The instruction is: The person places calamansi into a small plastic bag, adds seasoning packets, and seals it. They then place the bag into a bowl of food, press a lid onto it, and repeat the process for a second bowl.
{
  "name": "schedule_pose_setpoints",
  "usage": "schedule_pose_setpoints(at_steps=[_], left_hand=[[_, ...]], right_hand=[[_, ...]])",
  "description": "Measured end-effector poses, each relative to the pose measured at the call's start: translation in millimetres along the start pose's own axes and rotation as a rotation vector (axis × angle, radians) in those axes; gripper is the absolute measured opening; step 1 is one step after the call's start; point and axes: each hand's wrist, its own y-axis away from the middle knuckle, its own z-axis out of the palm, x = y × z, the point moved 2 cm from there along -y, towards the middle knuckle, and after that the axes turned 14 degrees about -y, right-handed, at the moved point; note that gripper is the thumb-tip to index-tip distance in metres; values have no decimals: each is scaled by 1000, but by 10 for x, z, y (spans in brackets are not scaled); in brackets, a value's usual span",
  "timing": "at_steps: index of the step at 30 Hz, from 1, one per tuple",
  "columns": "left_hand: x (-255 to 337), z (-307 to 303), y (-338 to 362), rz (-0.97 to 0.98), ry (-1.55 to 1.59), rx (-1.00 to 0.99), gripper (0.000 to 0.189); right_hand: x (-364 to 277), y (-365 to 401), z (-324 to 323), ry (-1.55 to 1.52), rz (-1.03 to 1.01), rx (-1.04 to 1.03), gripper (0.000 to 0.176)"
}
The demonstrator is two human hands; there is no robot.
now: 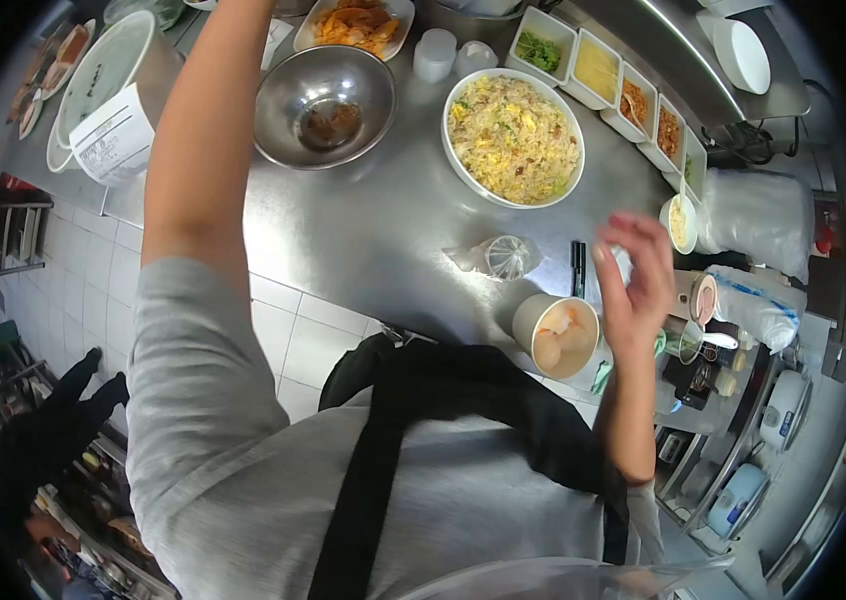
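My right hand (635,285) is raised over the front right of the steel counter (373,225), fingers loosely curled; something small and pale may sit at the fingertips, but it is too blurred to tell. Just below it stands a paper cup (555,335) holding pale round pieces. A crumpled piece of clear plastic (503,257) and a black pen (578,268) lie to its left. My left arm (198,150) stretches to the far edge of the counter, and its hand is cut off by the top of the frame. A large white bowl (450,140) is full of fried rice.
A steel mixing bowl (278,110) with brown residue sits beside the rice. Behind are a plate of orange food (398,35) and a row of white topping tubs (598,70). A small filled cup (678,222), clear bags (758,215) and a labelled lidded container (108,90) flank the counter.
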Motion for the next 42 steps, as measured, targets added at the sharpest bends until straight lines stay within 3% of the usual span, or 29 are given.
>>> schedule_pose_setpoints(at_steps=[2,5,6,7,9,12,15,19,22,26,31,35,42], left_hand=[[394,-108,368,-12,137,-161,23],[937,21,776,-53,421,-584,23],[1028,233,856,118,631,-649,26],[985,415,826,234,743,-733,18],[623,710,409,230,519,-603,42],[7,819,-161,123,-17,-187,42],[-653,982,-726,41,-285,-15,41],[-1248,1217,-1262,-5,-329,-52,41],[-1306,1373,-1594,-25,-278,-89,40],[-1307,1390,-1792,-62,-241,-104,40],[-1272,1348,-1699,-63,-214,-76,39],[-1126,1193,-1476,-74,-217,-30,39],[-975,1159,-1223,-91,-191,-16,38]], right_hand=[[47,-225,345,-548,81,96,41],[-77,-524,778,-902,269,79,44],[-24,-539,873,-1022,360,39,42],[31,-525,930,-1139,452,-4,40],[115,-440,899,-1097,591,-10,33],[97,-228,743,-1028,638,63,27],[66,40,527,-970,653,117,26],[67,336,315,-981,585,176,26],[40,452,188,-976,617,211,29],[-9,467,69,-632,523,109,21],[49,536,124,-673,561,72,20],[67,569,150,-669,482,162,21],[67,693,70,-652,580,216,19]])
